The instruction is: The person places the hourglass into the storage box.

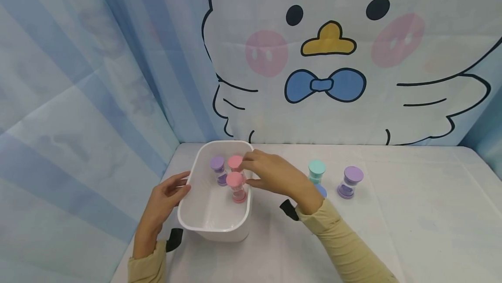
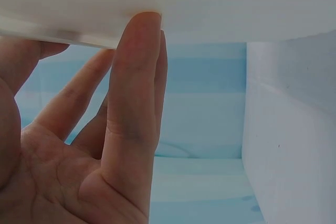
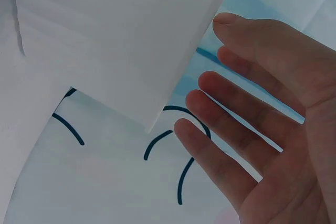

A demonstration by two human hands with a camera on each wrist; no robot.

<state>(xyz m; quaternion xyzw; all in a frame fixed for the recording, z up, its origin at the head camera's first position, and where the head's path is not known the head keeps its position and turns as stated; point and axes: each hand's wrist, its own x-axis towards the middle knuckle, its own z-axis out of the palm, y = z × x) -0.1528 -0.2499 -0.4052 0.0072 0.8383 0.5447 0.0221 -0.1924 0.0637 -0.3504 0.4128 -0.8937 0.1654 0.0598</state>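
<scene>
A white plastic bin (image 1: 213, 226) stands on the table with a purple sand timer (image 1: 218, 164) and two pink sand timers inside, the nearer pink one (image 1: 235, 180) and the farther pink one (image 1: 235, 162). Along the bin's left side is my left hand (image 1: 162, 200); its fairly straight fingers (image 2: 131, 87) touch the outer wall near the rim. My right hand (image 1: 276, 174) reaches over the right rim beside the pink timers, partly covering the farther one. In the right wrist view its fingers (image 3: 231, 135) are spread and loosely bent, with nothing between them.
Right of the bin, a teal sand timer (image 1: 317, 168) and a purple sand timer (image 1: 351, 180) stand on the white table (image 1: 423, 213). A blue-topped timer (image 1: 321, 190) is partly hidden behind my right wrist. Printed curtains (image 1: 321, 121) hang at the table's back and left.
</scene>
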